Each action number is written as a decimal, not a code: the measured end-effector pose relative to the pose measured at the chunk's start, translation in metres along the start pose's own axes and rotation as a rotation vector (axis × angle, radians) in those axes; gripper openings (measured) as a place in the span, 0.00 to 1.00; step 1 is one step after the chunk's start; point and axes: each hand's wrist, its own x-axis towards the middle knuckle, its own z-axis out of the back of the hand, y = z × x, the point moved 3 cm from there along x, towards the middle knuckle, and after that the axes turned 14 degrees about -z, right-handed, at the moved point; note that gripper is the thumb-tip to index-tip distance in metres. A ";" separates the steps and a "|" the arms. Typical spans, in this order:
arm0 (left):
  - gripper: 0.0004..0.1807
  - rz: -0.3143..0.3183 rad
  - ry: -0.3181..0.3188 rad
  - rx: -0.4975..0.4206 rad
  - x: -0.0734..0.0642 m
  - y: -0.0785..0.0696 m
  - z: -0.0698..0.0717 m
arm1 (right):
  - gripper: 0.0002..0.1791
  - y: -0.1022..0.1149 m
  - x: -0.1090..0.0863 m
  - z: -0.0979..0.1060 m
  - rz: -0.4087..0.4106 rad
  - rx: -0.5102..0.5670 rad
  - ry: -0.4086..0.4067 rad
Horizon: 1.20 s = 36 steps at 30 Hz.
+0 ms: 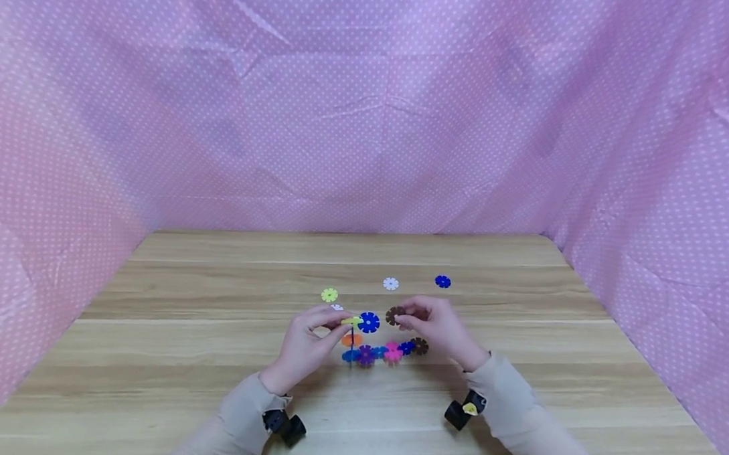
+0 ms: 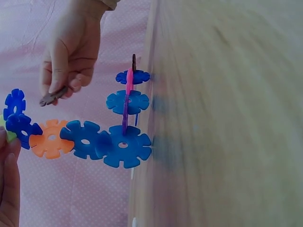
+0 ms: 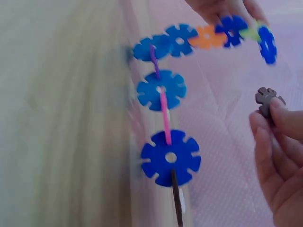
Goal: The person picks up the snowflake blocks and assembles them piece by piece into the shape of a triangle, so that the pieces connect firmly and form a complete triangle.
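Observation:
My left hand [image 1: 306,342] pinches a yellow-green notched flower disc [image 1: 352,320] at the raised end of a chain of interlocked discs. A dark blue disc [image 1: 369,323] juts out from that yellow-green one, toward the right. Below the fingers the chain drops through another dark blue disc [image 2: 23,132], an orange disc [image 2: 51,139] and lighter blue discs [image 2: 124,145]. It then runs rightward low over the table, with a purple disc [image 1: 366,355], a pink disc [image 1: 393,352] and a brown disc [image 1: 419,346] at its far end. Between thumb and fingers, my right hand [image 1: 438,326] holds a separate brown disc [image 1: 393,315], apart from the chain.
Beyond the hands, a yellow-green disc [image 1: 329,294], a white disc [image 1: 391,283] and a blue disc [image 1: 443,282] lie loose on the wooden table [image 1: 218,269]. Another white disc [image 1: 336,307] shows partly behind the left hand. Pink dotted cloth [image 1: 367,154] encloses the table's back and sides.

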 end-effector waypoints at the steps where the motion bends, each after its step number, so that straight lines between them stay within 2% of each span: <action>1: 0.09 -0.001 -0.002 -0.001 0.000 0.000 0.000 | 0.08 0.002 -0.002 -0.002 0.028 -0.008 -0.016; 5: 0.09 -0.033 -0.014 -0.003 0.001 -0.001 -0.001 | 0.05 0.009 -0.009 -0.006 0.127 -0.035 -0.099; 10: 0.10 -0.054 -0.023 -0.013 0.001 -0.002 -0.001 | 0.04 0.014 -0.013 -0.010 0.193 -0.023 -0.176; 20: 0.10 -0.063 -0.026 -0.012 0.001 -0.003 -0.002 | 0.04 0.022 -0.018 -0.013 0.319 -0.029 -0.210; 27: 0.11 -0.029 -0.017 -0.021 0.001 -0.005 -0.001 | 0.04 0.021 -0.019 -0.019 0.409 0.025 -0.261; 31: 0.11 -0.029 -0.018 -0.006 0.001 -0.004 -0.001 | 0.04 0.021 -0.020 -0.022 0.411 0.054 -0.284; 36: 0.10 -0.026 0.002 -0.007 0.002 -0.005 -0.001 | 0.03 0.021 -0.020 -0.022 0.357 0.084 -0.278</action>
